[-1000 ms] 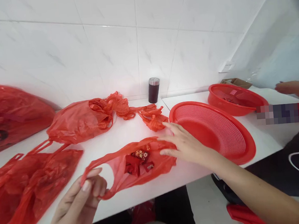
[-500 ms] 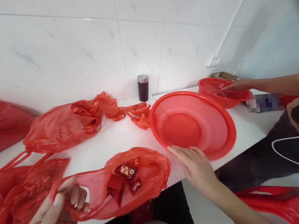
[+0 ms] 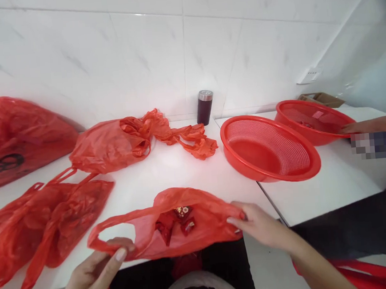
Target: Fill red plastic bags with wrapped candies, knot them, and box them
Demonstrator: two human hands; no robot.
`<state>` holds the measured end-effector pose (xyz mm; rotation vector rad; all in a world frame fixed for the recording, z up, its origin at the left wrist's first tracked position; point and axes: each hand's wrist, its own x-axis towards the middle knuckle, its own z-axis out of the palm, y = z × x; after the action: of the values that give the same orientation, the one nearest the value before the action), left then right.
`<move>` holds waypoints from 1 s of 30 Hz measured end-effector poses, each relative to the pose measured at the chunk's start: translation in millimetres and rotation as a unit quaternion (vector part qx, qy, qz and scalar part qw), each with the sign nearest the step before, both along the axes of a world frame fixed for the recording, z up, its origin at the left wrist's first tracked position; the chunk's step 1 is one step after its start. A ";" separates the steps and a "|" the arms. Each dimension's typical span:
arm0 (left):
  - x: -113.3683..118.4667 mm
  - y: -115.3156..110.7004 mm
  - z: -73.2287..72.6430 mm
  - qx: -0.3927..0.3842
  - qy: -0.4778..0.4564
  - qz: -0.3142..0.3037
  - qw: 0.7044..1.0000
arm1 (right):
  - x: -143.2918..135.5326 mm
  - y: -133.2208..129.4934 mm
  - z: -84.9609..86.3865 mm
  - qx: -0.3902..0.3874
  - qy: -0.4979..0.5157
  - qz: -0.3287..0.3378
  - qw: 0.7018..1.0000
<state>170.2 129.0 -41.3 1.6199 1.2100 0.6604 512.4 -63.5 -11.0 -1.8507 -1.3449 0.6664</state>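
Note:
An open red plastic bag (image 3: 204, 201) lies at the front edge of the white table, with several small shiny red packets (image 3: 188, 225) inside. My left hand (image 3: 99, 270) pinches the bag's lower left handle between thumb and fingers. At the right end of the bag, my right hand (image 3: 252, 222) grips the other side between thumb and fingers. Beyond my right hand sits a red mesh basket (image 3: 257, 155), which neither hand touches.
More red bags (image 3: 109, 144) lie on the left. A dark cup (image 3: 205, 108) stands by the tiled wall. Another person's hand (image 3: 362, 126) touches a second red basket (image 3: 332, 129) at the right, before a cardboard box (image 3: 333, 99).
My right hand has left the near basket's rim and taken hold of the bag's right side. The near basket now sits farther from the bag. The view has shifted right-to-left objects rightward.

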 end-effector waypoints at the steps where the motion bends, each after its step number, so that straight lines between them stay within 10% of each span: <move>1: 0.5 5.9 8.5 0.000 -0.014 0.021 1.000 | 7.6 3.5 13.5 -0.008 0.037 0.001 0.999; 7: 55.7 47.0 110.9 0.061 -0.354 0.029 0.933 | 34.2 63.6 118.1 0.070 0.081 -0.073 0.992; 10: 79.4 57.2 140.8 0.021 -0.326 -0.053 0.944 | 31.8 92.2 147.4 0.014 0.051 -0.005 0.999; 18: 63.9 60.7 137.4 -0.049 -0.193 -0.074 0.977 | 34.5 111.4 165.8 -0.023 0.043 0.094 0.994; 30: 63.7 70.3 168.0 0.076 -0.349 -0.058 0.932 | 46.6 117.1 182.0 0.065 0.002 0.041 0.997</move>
<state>234.0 199.3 126.7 1.3770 0.5465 1.1515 559.0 53.6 171.1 -1.6985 -1.4344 0.6088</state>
